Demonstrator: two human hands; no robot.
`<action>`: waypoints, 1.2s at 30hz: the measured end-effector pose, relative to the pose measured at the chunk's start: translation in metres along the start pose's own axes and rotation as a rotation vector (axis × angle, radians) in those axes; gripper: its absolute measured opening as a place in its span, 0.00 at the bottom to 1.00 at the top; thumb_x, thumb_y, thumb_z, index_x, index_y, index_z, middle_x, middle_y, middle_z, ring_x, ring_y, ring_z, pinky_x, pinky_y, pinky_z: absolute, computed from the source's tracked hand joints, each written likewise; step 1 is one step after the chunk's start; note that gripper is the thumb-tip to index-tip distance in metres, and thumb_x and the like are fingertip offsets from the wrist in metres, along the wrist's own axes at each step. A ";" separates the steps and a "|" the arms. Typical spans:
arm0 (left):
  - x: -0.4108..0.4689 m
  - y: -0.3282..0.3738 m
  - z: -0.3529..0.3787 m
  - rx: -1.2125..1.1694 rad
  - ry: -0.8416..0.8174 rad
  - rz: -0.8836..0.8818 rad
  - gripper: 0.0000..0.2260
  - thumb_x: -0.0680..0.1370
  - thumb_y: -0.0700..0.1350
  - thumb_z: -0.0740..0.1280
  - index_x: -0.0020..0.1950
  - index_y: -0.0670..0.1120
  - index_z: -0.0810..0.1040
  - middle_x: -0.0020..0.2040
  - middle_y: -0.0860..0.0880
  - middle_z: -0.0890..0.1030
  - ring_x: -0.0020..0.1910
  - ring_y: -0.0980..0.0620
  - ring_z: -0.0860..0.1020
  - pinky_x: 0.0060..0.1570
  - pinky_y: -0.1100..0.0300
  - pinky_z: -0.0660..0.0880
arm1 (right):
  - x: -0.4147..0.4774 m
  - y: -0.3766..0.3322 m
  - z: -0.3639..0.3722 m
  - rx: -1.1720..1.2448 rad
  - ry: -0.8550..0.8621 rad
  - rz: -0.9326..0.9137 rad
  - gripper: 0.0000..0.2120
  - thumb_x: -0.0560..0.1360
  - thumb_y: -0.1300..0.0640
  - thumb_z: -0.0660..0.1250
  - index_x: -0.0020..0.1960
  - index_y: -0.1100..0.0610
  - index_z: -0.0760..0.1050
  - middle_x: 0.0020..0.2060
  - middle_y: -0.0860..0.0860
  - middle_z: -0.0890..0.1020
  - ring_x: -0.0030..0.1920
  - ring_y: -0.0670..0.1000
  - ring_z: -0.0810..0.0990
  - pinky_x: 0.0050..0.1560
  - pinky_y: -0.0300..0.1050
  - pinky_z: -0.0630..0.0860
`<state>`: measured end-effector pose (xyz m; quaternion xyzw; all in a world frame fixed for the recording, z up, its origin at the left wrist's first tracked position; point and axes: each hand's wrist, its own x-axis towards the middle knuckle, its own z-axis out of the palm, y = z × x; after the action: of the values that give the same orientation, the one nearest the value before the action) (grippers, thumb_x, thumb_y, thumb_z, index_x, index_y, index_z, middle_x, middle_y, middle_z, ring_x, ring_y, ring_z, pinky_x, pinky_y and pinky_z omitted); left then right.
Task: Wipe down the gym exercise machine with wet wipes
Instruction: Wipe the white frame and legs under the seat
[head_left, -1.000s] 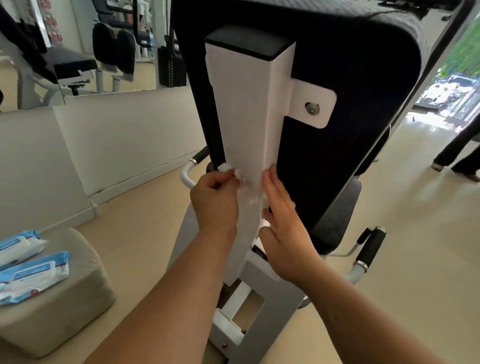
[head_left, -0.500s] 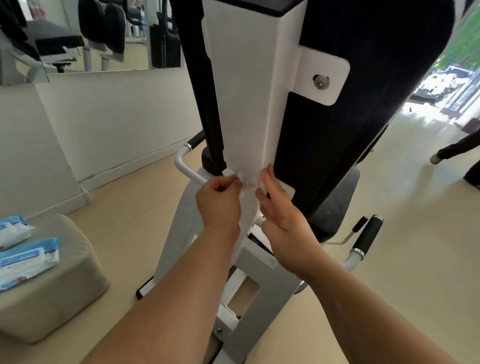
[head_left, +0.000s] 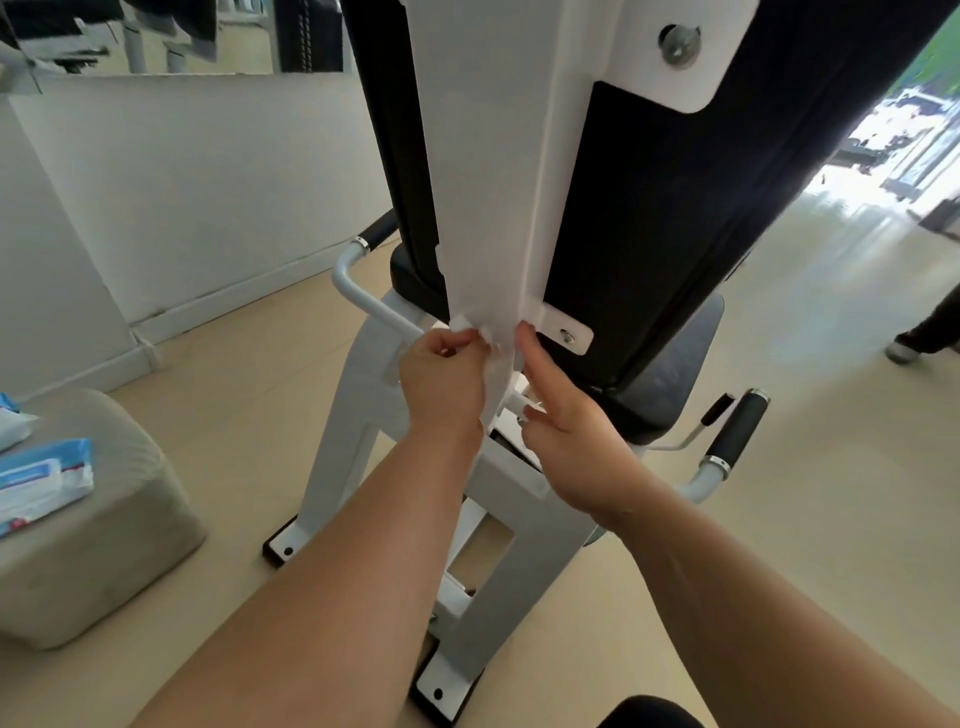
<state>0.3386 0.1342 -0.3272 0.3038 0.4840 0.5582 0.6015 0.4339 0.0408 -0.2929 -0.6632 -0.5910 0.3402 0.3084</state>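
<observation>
Wet wipe clamped in left hand fingers against white post; right hand fingers apart; wipe packs on cushion.

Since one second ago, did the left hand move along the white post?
Cannot tell. The left hand holds the wet wipe at the lower end of the white post, as before; the camera itself came closer.

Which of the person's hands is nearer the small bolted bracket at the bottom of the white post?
Right. The right hand has fingertips just left of the bracket; the left hand grips a wipe farther left.
</observation>
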 end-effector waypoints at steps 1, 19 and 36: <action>0.004 -0.008 0.001 0.040 0.010 -0.050 0.03 0.72 0.38 0.74 0.45 0.43 0.84 0.45 0.45 0.85 0.49 0.45 0.84 0.56 0.50 0.82 | 0.000 0.000 0.001 -0.027 -0.006 -0.001 0.45 0.82 0.68 0.57 0.78 0.25 0.42 0.81 0.34 0.50 0.80 0.45 0.56 0.78 0.47 0.59; -0.060 0.116 0.001 -0.010 0.058 0.431 0.03 0.74 0.38 0.75 0.46 0.44 0.86 0.44 0.46 0.86 0.46 0.47 0.84 0.55 0.46 0.82 | -0.011 -0.043 -0.012 0.126 0.155 -0.095 0.37 0.81 0.68 0.57 0.81 0.38 0.56 0.77 0.37 0.66 0.74 0.37 0.67 0.76 0.46 0.68; -0.091 0.163 0.020 0.877 0.235 1.860 0.06 0.80 0.34 0.69 0.50 0.34 0.85 0.50 0.38 0.83 0.52 0.42 0.80 0.64 0.65 0.70 | -0.004 -0.035 -0.029 0.031 -0.040 -0.260 0.45 0.78 0.62 0.61 0.80 0.30 0.42 0.82 0.38 0.52 0.82 0.43 0.51 0.80 0.56 0.58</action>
<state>0.3041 0.0807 -0.1504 0.6937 0.2744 0.6032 -0.2823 0.4376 0.0401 -0.2473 -0.5691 -0.6728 0.3196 0.3483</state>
